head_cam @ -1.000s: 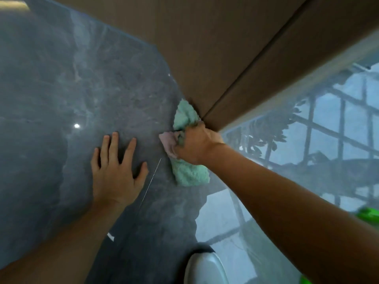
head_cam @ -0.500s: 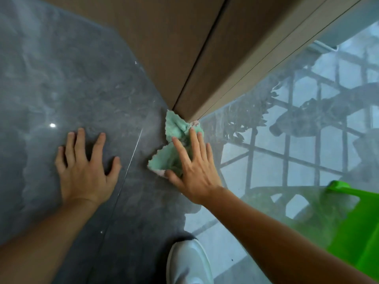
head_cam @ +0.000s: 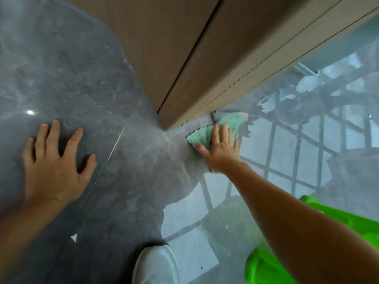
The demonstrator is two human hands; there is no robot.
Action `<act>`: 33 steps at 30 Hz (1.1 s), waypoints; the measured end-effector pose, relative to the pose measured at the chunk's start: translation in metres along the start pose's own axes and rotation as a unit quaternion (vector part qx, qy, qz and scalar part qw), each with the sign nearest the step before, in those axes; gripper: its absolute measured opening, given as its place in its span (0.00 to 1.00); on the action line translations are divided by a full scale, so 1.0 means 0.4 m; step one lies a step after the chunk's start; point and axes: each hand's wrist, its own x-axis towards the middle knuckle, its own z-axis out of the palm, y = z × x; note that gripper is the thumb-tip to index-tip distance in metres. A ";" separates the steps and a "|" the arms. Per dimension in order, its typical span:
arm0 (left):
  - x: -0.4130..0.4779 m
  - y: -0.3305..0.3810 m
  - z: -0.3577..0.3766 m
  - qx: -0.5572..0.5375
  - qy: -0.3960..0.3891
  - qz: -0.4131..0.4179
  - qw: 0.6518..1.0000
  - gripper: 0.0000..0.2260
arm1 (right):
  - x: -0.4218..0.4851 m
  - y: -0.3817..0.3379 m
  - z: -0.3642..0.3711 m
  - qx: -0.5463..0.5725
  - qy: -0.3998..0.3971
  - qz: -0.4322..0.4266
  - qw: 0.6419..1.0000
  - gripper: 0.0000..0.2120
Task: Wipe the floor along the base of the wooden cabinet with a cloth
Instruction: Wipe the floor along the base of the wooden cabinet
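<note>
A mint-green cloth with a scalloped edge lies on the glossy grey floor, tucked against the base of the wooden cabinet just right of its corner. My right hand presses flat on the cloth with fingers spread, covering its near part. My left hand rests palm-down on the floor to the left, fingers apart, holding nothing.
A white shoe shows at the bottom centre. A bright green plastic object sits at the bottom right. The floor on the right reflects a window grille and plants. A tile joint runs diagonally beside my left hand.
My right hand opened from a bunched grip to a flat press and slid the cloth rightwards round the cabinet corner along its right side. My left hand stayed planted.
</note>
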 end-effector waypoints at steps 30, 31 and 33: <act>0.008 0.014 -0.047 0.022 -0.099 -0.009 0.995 0.31 | -0.203 -0.268 0.089 -0.079 -0.004 -0.402 0.912 0.42; 0.008 0.015 -0.045 0.024 -0.095 -0.010 0.995 0.30 | -0.186 -0.240 0.079 -0.081 0.006 -0.387 0.919 0.43; 0.009 0.018 -0.042 0.021 -0.099 -0.017 0.995 0.30 | -0.160 -0.177 0.058 -0.064 0.027 -0.330 0.941 0.44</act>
